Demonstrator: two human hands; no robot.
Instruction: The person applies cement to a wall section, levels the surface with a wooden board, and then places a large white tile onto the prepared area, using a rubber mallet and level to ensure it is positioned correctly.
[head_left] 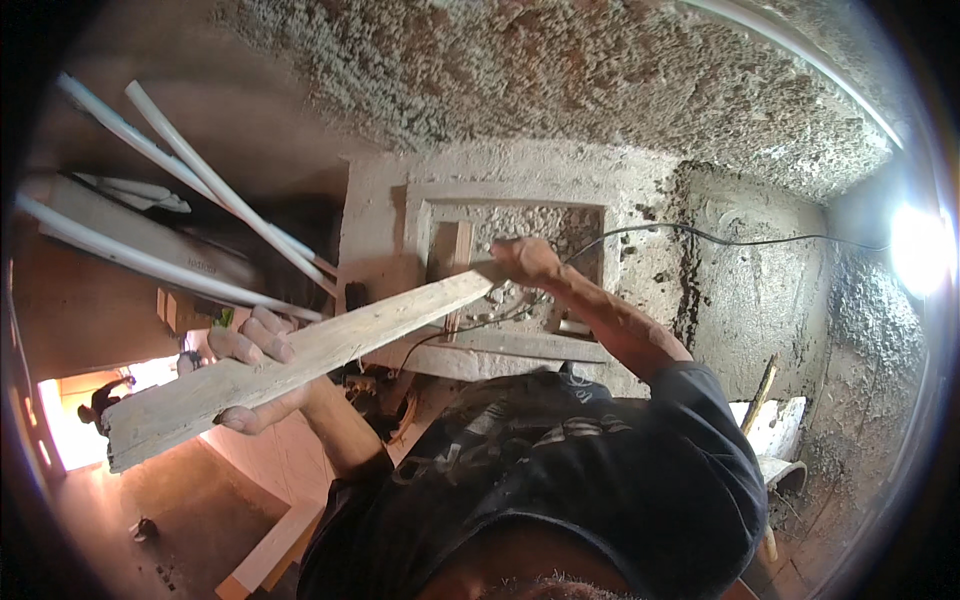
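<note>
A long, pale wooden board (345, 340) with rough, mortar-smeared faces slants across in front of me, its wide end at the lower left. My left hand (262, 338) is closed around it toward that end, fingers over the upper edge and thumb at the lower one. At the other end my right hand (528, 262) grips the board from above, over a rectangular recess (412, 225) framed in concrete. Loose rubble (565, 228) lies in the recess, where a short wooden piece (462, 246) stands beside my right hand.
Several white pipes (215, 200) lean at the left. A black cable (720, 238) runs across the recess to a bright lamp (918, 250) at the right. Rough plaster (560, 70) covers the far wall. Another person (100, 400) shows small at the left.
</note>
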